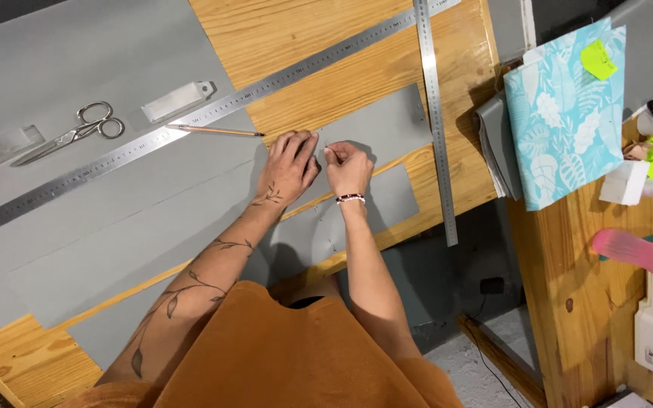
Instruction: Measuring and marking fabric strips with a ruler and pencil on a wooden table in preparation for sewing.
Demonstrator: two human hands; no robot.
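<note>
The left hand [289, 162] pressed flat on a grey fabric strip [372, 128] on the wooden tabletop [319, 38] while the right hand [348, 168] pinched a pin [327, 147] at its edge; a second strip [341, 223] below already showed pins, scissors [77, 132] idle.

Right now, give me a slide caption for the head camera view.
Left hand presses grey fabric on a wooden table while the right hand pinches a pin, beside long steel rulers.

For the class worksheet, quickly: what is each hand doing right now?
Left hand: open, pressed flat on the grey fabric strip.
Right hand: closed, pinching something tiny, perhaps a pin.
</note>
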